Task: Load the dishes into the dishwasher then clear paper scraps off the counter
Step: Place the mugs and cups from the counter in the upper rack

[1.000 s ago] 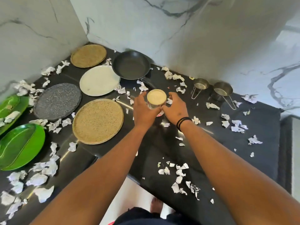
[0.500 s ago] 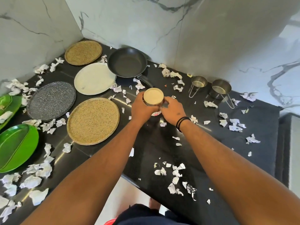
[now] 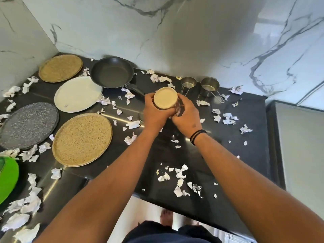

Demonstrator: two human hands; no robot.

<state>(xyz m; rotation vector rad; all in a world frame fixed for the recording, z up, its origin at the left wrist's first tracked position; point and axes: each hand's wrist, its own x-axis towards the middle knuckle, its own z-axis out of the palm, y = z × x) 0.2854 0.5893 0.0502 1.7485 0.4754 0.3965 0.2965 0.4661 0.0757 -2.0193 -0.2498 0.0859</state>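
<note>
Head view, single entry.

Item held: jar with a cream lid, upright, above the black counter, between the frying pan's handle and the two steel measuring cups.

Left hand: grip clamped on the jar's left side, fingers curled round it below the lid.

Right hand: grip clamped on the jar's right side, fingers wrapped round the body; black bands on the wrist. The two hands touch in front of the jar.

Dishes on the counter, left of the jar:
- frying pan, dark, at the back by the marble wall.
- white plate, just beside the pan.
- woven round plate, in the back corner.
- larger woven round plate, nearer the front edge.
- speckled grey plate, partly cut off at the left border.
- green dish, mostly cut off at the left border.

Paper scraps: scattered across the counter, thick at the near left and in a cluster near the front edge, others round the cups and pan.

Hard to make out: the jar's body and base are covered by the hands, so its contents and whether it touches the counter cannot be told. The pan's handle end is hidden behind the left hand.
</note>
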